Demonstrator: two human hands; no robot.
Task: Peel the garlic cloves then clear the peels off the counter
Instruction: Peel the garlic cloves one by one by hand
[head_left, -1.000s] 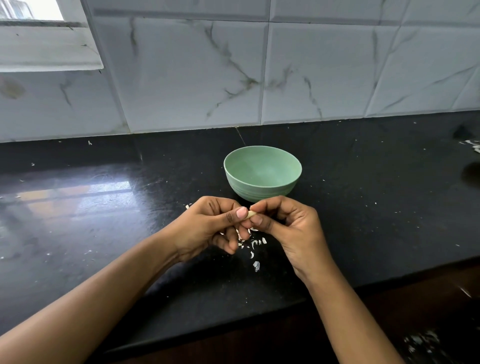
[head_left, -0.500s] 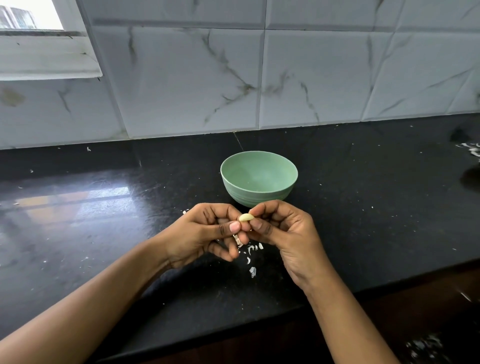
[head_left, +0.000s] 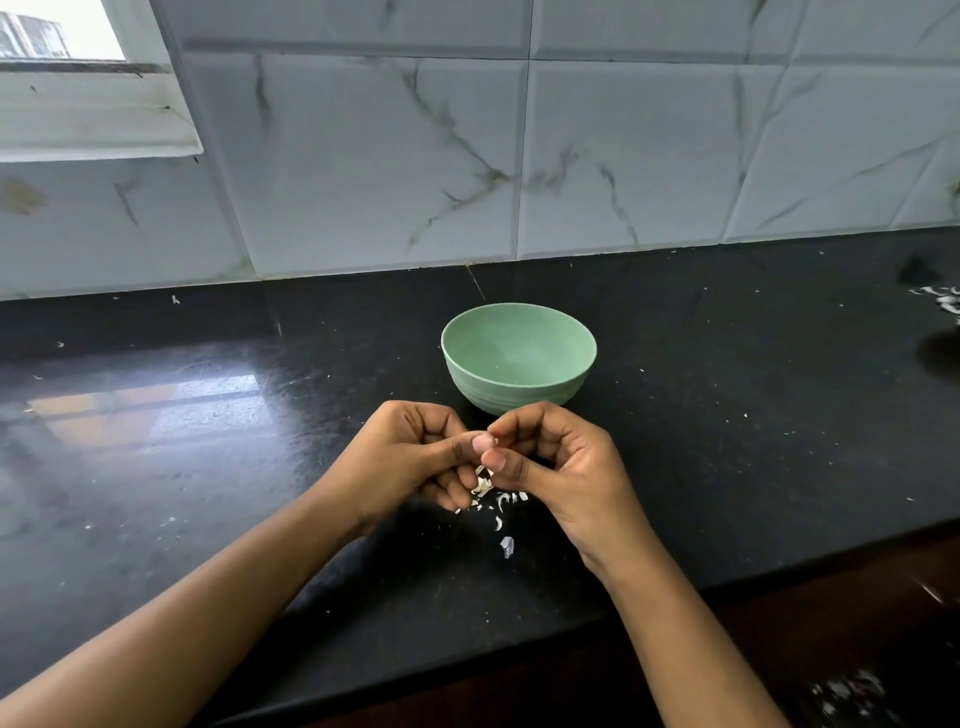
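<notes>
Near the middle of the tabletop (head_left: 727, 426), just on the front-edge side of a green bowl (head_left: 498, 401), both hands meet above a scatter of peels (head_left: 511, 498). The left hand (head_left: 410, 457) and the right hand (head_left: 566, 467) are curled tight, thumbs tip to tip, pinching a clove (head_left: 497, 441) between them. Only a pale sliver of it shows between the thumbnails, so how much skin remains on it cannot be told. A larger flake (head_left: 482, 486) sits just under the thumbs; whether it hangs from the clove or is caught against the left fingers is unclear. More peel bits lie at the far right edge (head_left: 940, 300), well apart from the hands. The step in hand looks like the peeling itself, with the clearing not yet begun, since peels lie loose on the dark surface. The next move probably calls for a thumbnail to catch the last skin and strip it away while the other hand keeps the clove from slipping; a bare clove is slick and small. Once it is clean, the bowl just beyond the knuckles seems the natural place to drop it. The peels are thin and light, so gathering them later will want a flat sweeping palm toward the front edge rather than pinching them one by one.
</notes>
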